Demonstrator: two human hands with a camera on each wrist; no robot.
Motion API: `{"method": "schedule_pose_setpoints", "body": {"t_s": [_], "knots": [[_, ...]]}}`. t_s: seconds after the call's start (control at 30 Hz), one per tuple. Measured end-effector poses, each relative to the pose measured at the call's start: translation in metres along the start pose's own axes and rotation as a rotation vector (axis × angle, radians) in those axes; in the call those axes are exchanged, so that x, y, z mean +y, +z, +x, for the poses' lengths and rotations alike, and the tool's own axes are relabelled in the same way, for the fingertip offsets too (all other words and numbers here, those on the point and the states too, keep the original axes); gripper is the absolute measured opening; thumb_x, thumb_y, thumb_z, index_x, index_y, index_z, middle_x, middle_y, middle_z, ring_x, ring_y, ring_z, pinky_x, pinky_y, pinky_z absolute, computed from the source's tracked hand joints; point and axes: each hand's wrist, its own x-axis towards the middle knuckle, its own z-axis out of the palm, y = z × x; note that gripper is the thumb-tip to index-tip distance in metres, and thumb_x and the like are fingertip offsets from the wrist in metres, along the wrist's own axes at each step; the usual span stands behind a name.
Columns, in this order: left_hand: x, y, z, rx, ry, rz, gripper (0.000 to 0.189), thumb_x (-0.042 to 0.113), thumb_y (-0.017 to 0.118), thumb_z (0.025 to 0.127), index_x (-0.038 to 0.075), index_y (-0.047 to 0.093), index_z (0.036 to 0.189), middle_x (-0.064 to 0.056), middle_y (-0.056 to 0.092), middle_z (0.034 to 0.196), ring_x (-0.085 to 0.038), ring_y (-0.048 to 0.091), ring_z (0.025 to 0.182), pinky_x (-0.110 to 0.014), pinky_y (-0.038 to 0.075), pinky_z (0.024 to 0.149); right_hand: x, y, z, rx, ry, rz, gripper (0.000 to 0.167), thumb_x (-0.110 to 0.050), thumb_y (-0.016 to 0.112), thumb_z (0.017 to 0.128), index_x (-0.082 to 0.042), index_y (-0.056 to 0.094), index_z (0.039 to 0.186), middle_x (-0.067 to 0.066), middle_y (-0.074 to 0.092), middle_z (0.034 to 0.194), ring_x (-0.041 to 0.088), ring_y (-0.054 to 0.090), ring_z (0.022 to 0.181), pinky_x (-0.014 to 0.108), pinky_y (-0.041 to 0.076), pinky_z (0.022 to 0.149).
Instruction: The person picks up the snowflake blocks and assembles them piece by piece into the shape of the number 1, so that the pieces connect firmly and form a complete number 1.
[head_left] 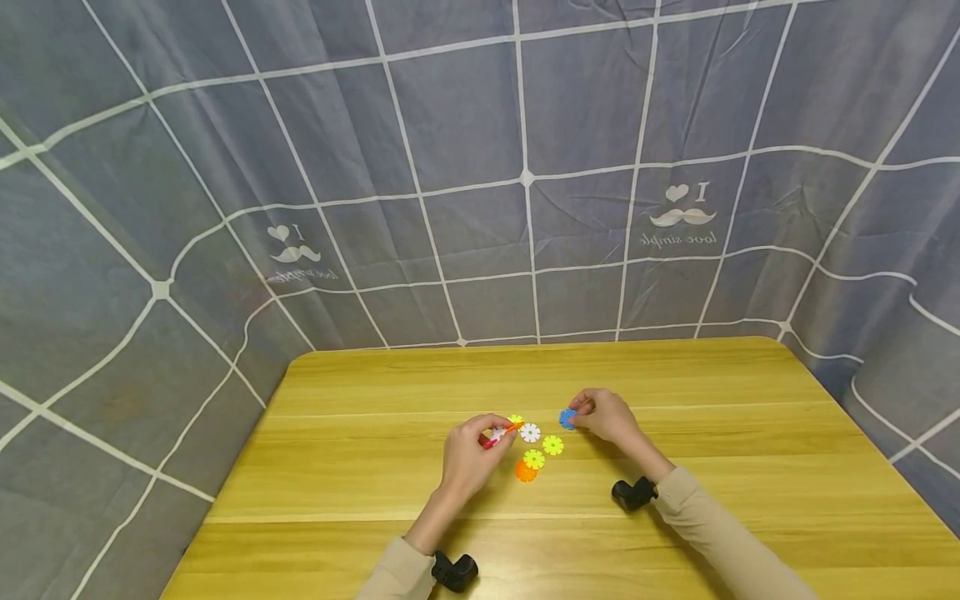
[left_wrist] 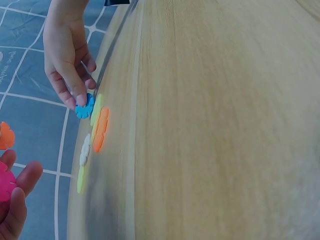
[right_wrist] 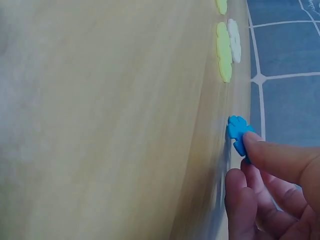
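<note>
My left hand (head_left: 468, 458) pinches a small group of notched plastic discs, with a pink disc (left_wrist: 6, 182) and an orange disc (left_wrist: 7, 136) showing. Something white is beside them in the head view; how the pieces join cannot be told. To the right, my right hand (head_left: 609, 417) pinches a blue notched disc (right_wrist: 239, 132) between thumb and fingers, close above the table. Between the hands lie a white disc (head_left: 530, 432), a yellow disc (head_left: 552, 445), another yellow disc (head_left: 534, 459) overlapping an orange disc (head_left: 526, 473), and a partly hidden yellow disc (head_left: 515, 420).
The wooden table (head_left: 337, 467) has its far edge against a grey curtain (head_left: 465, 117) with white lines. A black wrist camera (head_left: 455, 572) sits by the left wrist, and a second black camera (head_left: 633, 494) by the right.
</note>
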Motion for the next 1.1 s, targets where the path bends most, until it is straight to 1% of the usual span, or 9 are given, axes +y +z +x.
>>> {"method": "schedule_pose_setpoints", "body": {"t_s": [0.13, 0.27, 0.47, 0.6, 0.67, 0.73, 0.9, 1.03, 1.1], "knots": [[0.000, 0.001, 0.000, 0.019, 0.016, 0.020, 0.008, 0.023, 0.075, 0.081, 0.016, 0.075, 0.086, 0.002, 0.074, 0.083, -0.002, 0.053, 0.057, -0.014, 0.040, 0.053, 0.001, 0.000, -0.003, 0.004, -0.023, 0.016, 0.014, -0.013, 0.072, 0.084, -0.004, 0.071, 0.095, 0.005, 0.069, 0.081, 0.014, 0.060, 0.071, 0.027, 0.046, 0.063], [-0.001, 0.001, 0.000, 0.034, 0.008, 0.031, 0.009, 0.024, 0.077, 0.080, 0.017, 0.075, 0.085, 0.003, 0.073, 0.080, -0.007, 0.062, 0.067, -0.016, 0.043, 0.060, -0.001, 0.000, -0.006, -0.012, -0.036, 0.035, 0.016, -0.014, 0.068, 0.088, -0.002, 0.073, 0.098, 0.007, 0.073, 0.085, 0.013, 0.062, 0.070, 0.025, 0.048, 0.061], [-0.002, 0.002, -0.001, 0.034, -0.027, 0.002, 0.009, 0.026, 0.077, 0.080, 0.017, 0.075, 0.084, 0.004, 0.073, 0.078, -0.008, 0.063, 0.069, -0.016, 0.043, 0.060, -0.012, 0.000, -0.012, 0.015, -0.058, 0.067, 0.017, -0.016, 0.068, 0.089, -0.003, 0.074, 0.096, 0.007, 0.072, 0.083, 0.012, 0.057, 0.062, 0.024, 0.045, 0.056], [-0.002, 0.002, -0.001, 0.027, -0.062, -0.027, 0.008, 0.025, 0.075, 0.082, 0.017, 0.074, 0.085, 0.003, 0.073, 0.079, -0.009, 0.062, 0.069, -0.015, 0.041, 0.058, -0.022, 0.001, -0.017, 0.034, -0.077, 0.138, 0.015, -0.014, 0.068, 0.088, 0.000, 0.071, 0.093, 0.005, 0.068, 0.076, 0.013, 0.056, 0.060, 0.021, 0.043, 0.052], [-0.002, 0.002, -0.001, 0.022, -0.082, -0.041, 0.008, 0.024, 0.074, 0.083, 0.017, 0.074, 0.087, 0.003, 0.072, 0.079, -0.009, 0.061, 0.070, -0.015, 0.039, 0.055, -0.027, 0.002, -0.019, 0.030, -0.093, 0.182, 0.015, -0.012, 0.066, 0.088, 0.002, 0.068, 0.093, 0.007, 0.066, 0.074, 0.017, 0.058, 0.058, 0.021, 0.043, 0.049], [-0.001, 0.002, -0.001, 0.015, -0.104, -0.058, 0.009, 0.024, 0.073, 0.084, 0.017, 0.074, 0.089, 0.002, 0.072, 0.080, -0.009, 0.060, 0.070, -0.015, 0.038, 0.053, -0.032, 0.002, -0.021, 0.023, -0.081, 0.233, 0.014, -0.011, 0.065, 0.089, 0.002, 0.067, 0.094, 0.009, 0.066, 0.074, 0.022, 0.061, 0.059, 0.021, 0.044, 0.048], [-0.001, 0.003, 0.000, -0.006, -0.129, -0.102, 0.012, 0.027, 0.071, 0.087, 0.016, 0.073, 0.090, 0.001, 0.072, 0.080, -0.008, 0.060, 0.071, -0.015, 0.040, 0.052, -0.045, 0.003, -0.025, 0.032, -0.068, 0.297, 0.016, -0.014, 0.064, 0.092, 0.000, 0.066, 0.098, 0.015, 0.068, 0.080, 0.029, 0.065, 0.067, 0.029, 0.053, 0.055], [-0.001, 0.003, 0.000, -0.026, -0.128, -0.136, 0.015, 0.030, 0.068, 0.089, 0.015, 0.072, 0.089, 0.000, 0.072, 0.079, -0.009, 0.061, 0.072, -0.015, 0.042, 0.053, -0.054, 0.004, -0.027, 0.041, -0.096, 0.348, 0.018, -0.014, 0.063, 0.092, 0.001, 0.065, 0.101, 0.022, 0.068, 0.086, 0.034, 0.067, 0.073, 0.041, 0.057, 0.061], [-0.001, 0.004, 0.000, -0.036, -0.125, -0.152, 0.017, 0.031, 0.067, 0.090, 0.014, 0.071, 0.088, -0.001, 0.072, 0.078, -0.010, 0.062, 0.071, -0.015, 0.042, 0.051, -0.058, 0.004, -0.028, 0.041, -0.111, 0.376, 0.018, -0.014, 0.063, 0.092, 0.002, 0.064, 0.102, 0.024, 0.068, 0.087, 0.036, 0.067, 0.074, 0.045, 0.057, 0.062]]}}
